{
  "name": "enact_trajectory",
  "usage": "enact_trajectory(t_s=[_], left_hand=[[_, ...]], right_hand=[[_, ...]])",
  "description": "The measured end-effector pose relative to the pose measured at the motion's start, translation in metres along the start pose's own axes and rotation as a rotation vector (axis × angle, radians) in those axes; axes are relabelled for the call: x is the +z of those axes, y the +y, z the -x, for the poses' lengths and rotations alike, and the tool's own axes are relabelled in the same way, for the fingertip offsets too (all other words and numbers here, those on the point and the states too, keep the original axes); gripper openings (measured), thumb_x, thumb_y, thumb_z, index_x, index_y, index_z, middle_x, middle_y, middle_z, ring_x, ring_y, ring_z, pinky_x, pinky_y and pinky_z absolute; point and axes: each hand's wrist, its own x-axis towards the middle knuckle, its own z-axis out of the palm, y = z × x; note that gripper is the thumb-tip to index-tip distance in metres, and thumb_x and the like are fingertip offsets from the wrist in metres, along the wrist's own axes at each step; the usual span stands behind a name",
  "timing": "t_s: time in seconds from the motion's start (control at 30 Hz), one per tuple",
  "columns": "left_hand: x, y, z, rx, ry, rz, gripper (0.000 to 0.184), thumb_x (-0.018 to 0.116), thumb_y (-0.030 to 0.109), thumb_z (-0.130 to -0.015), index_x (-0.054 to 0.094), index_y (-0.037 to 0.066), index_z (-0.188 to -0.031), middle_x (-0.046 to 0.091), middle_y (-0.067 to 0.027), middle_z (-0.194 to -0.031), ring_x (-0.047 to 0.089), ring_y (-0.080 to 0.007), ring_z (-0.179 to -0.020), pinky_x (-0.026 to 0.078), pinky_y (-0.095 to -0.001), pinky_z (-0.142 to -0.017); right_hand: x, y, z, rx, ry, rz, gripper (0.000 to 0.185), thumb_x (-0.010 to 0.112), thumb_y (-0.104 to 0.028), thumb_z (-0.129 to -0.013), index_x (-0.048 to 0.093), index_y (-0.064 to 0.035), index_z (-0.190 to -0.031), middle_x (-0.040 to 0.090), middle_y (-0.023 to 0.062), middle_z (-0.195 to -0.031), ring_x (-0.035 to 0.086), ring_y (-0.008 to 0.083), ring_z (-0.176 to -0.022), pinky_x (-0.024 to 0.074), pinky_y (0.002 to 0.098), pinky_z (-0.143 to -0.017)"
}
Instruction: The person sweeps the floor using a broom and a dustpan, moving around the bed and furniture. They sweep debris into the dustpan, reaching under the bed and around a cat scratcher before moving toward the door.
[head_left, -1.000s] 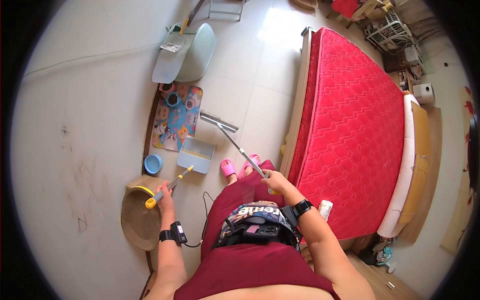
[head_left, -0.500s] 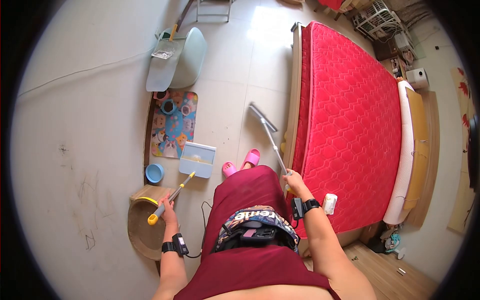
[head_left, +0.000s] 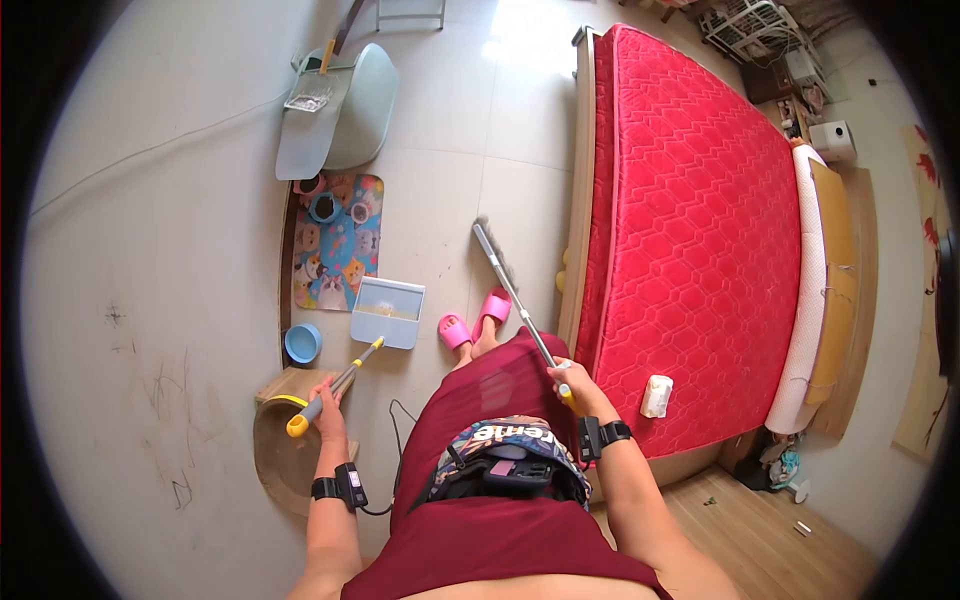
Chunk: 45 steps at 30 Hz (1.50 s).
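My left hand [head_left: 328, 408] is wrapped round the grey-and-yellow handle of a dustpan [head_left: 388, 328]. The light blue pan rests on the floor at the corner of a cat-patterned mat [head_left: 345, 292], with some pale yellowish debris in it. In my right hand [head_left: 572, 382] is the long grey handle of a broom [head_left: 494, 250], gripped near its yellow end. The broom head is on or just above the tiles, ahead of my pink slippers [head_left: 492, 306] and to the right of the dustpan. A few dark specks lie on the tiles between them.
To the right stands a bed with a red quilted mattress [head_left: 700, 250] and a white packet [head_left: 656, 396] on it. Bowls sit on the mat. A blue bowl [head_left: 303, 343], a round brown scratcher-like piece [head_left: 285, 455] and a pale green bin [head_left: 362, 110] line the left wall.
The broom head has swung left and turned more in line with its handle, nearer my slippers. My right hand has moved slightly left and down. The dustpan stays almost where it was.
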Motion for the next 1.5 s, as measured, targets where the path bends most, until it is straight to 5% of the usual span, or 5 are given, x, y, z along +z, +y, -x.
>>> enact_trajectory(t_s=[0.2,0.5,1.5], left_hand=[[0.007,0.009,0.003,-0.027,-0.017,-0.032,0.018,0.047,0.023,-0.09,0.048,0.006,-0.095,0.053,-0.0069,-0.11,0.05,-0.0135,-0.097,0.043,-0.0246,-0.078],[0.003,0.004,-0.003,-0.008,-0.074,-0.035,0.017,0.047,0.023,-0.09,0.05,0.008,-0.096,0.054,-0.0047,-0.109,0.049,-0.0105,-0.093,0.044,-0.024,-0.077],[0.0,0.006,0.002,0.044,-0.054,-0.045,0.013,0.05,0.021,-0.089,0.048,0.008,-0.09,0.055,-0.0046,-0.11,0.05,-0.0115,-0.095,0.044,-0.0259,-0.078]], right_hand=[[0.029,-0.012,-0.021,-0.075,0.09,0.201,0.028,0.058,-0.01,-0.079,0.053,-0.0042,-0.106,0.052,0.002,-0.075,0.048,0.0143,-0.06,0.0401,0.0321,-0.051],[0.022,-0.003,-0.044,-0.066,0.069,0.256,0.034,0.06,-0.01,-0.077,0.053,-0.0028,-0.109,0.055,0.0059,-0.084,0.052,0.0164,-0.069,0.0423,0.0324,-0.059],[0.034,-0.011,-0.051,-0.081,0.038,0.303,0.018,0.059,-0.012,-0.077,0.056,-0.0045,-0.093,0.051,0.0059,-0.07,0.05,0.0186,-0.059,0.0404,0.0348,-0.048]])
